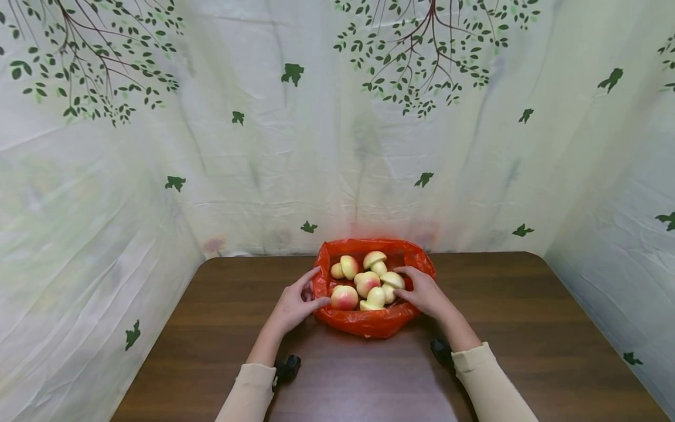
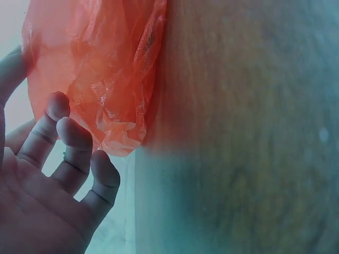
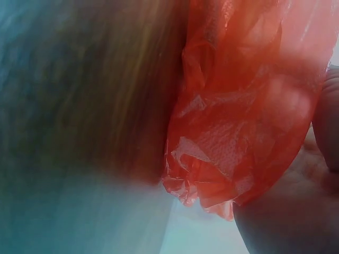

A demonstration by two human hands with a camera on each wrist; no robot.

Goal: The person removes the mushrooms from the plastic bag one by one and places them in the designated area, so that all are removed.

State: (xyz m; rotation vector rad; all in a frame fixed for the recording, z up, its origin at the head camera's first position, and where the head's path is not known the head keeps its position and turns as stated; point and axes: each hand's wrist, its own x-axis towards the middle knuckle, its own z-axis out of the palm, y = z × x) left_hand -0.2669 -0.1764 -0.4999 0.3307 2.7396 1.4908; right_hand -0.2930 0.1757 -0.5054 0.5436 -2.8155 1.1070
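Note:
A crumpled red plastic bag [image 1: 369,322] stands with its mouth wide, holding several pale yellow mushroom shapes, some with a pink blush. My left hand [image 1: 292,302] grips the bag's left rim, thumb over the edge beside a pink-blushed mushroom [image 1: 344,298]. Its other fingers [image 2: 74,151] curl loosely outside the red plastic. From the right, my right hand [image 1: 424,293] reaches over the rim; its thumb and index finger pinch at the cap and stem of a mushroom [image 1: 392,281]. In the right wrist view the bag [image 3: 228,116] hides most of that hand.
The bag stands near the far edge of a brown wooden table [image 1: 527,328]. Behind and at both sides hangs a pale cloth [image 1: 327,146] printed with branches and green leaves. A black wrist device [image 1: 287,369] sits at the left cuff, another [image 1: 442,351] at the right.

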